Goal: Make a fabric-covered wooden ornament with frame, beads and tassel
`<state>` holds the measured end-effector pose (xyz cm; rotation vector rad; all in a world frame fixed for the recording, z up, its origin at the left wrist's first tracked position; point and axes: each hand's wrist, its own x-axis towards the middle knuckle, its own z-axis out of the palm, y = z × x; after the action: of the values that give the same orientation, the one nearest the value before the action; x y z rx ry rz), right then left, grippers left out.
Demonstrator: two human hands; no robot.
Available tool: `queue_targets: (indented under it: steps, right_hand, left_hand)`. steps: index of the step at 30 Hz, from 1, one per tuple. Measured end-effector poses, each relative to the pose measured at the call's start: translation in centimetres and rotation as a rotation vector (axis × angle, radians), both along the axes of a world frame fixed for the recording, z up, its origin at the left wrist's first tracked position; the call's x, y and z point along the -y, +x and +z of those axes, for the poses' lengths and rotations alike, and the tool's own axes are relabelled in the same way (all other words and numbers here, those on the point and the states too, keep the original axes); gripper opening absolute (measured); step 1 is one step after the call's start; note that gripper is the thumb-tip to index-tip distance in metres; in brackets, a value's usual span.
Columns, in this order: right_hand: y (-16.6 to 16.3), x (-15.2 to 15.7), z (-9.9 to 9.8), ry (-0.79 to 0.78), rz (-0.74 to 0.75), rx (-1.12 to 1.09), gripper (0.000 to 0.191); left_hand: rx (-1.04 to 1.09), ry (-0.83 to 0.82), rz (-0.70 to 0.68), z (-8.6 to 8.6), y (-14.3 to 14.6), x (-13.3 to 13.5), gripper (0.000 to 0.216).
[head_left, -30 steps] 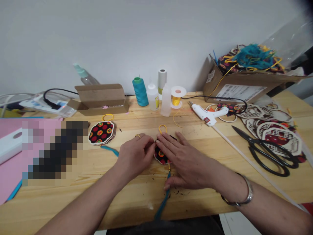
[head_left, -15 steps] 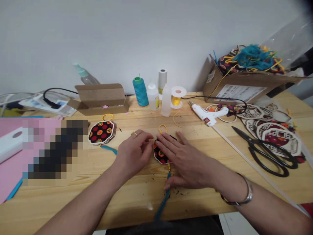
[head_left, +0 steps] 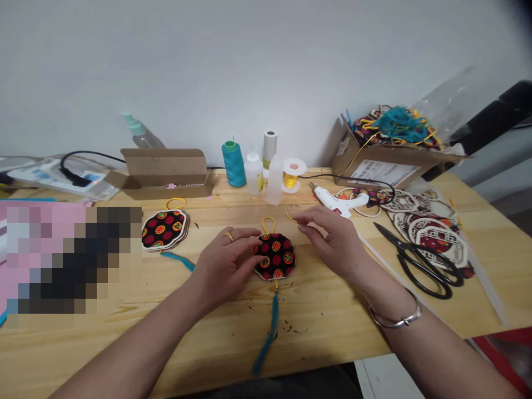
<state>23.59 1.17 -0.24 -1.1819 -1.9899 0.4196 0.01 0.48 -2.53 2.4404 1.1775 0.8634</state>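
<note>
Teal tassel (head_left: 270,330) hangs off patterned ornament (head_left: 275,256) at 6 o'clock; ornament flat on table (head_left: 332,338), mid-view. Left hand (head_left: 224,263) at its 9, thumb and fingers spread, touching rim. Right hand (head_left: 334,244) at 3, apart from ornament, fingers curled, can't tell if pinching anything. Scissors (head_left: 402,246) farther out at 3, stacked ornaments (head_left: 162,228) between 9 and 10, glue gun (head_left: 331,201) at 2, teal spool (head_left: 235,166) at 11.
</note>
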Motion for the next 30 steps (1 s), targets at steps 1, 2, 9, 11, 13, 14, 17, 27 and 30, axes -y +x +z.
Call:
queue_targets:
  steps: [1,2,9,11,13,14,17,27,30]
  right_hand:
    - [-0.1,0.0,0.3,-0.014,-0.005,0.014,0.019]
    - [-0.2,0.1,0.7,-0.032,-0.007,0.041,0.017]
    - [-1.1,0.4,1.0,-0.193,0.047,0.193,0.012]
    - [-1.2,0.5,0.1,-0.145,0.056,0.142,0.015]
    - [-1.3,0.5,-0.8,-0.044,0.113,0.085,0.015]
    - [-1.3,0.5,-1.0,-0.004,0.156,0.078,0.018]
    - [-1.3,0.5,-1.2,0.025,0.266,0.118,0.026]
    - [-0.6,0.4,-1.5,-0.005,0.357,0.177,0.029]
    - [-0.5,0.3,-1.7,-0.021,0.359,0.200,0.029]
  left_hand:
    - [-0.010,0.001,-0.016,0.0,0.0,0.0,0.020]
    - [-0.020,0.002,-0.033,0.1,0.0,0.0,0.021]
    - [-0.084,0.004,-0.048,0.0,-0.2,0.0,0.027]
    - [-0.096,0.012,-0.053,0.0,-0.3,0.1,0.025]
    - [-0.109,0.016,-0.057,0.1,-0.3,0.2,0.023]
    - [-0.116,0.015,-0.056,0.1,-0.3,0.2,0.022]
    - [-0.135,0.005,-0.049,0.1,-0.3,0.2,0.022]
    - [-0.145,-0.013,-0.092,-0.2,-0.2,0.3,0.022]
    - [-0.164,-0.029,-0.090,-0.2,-0.2,0.3,0.022]
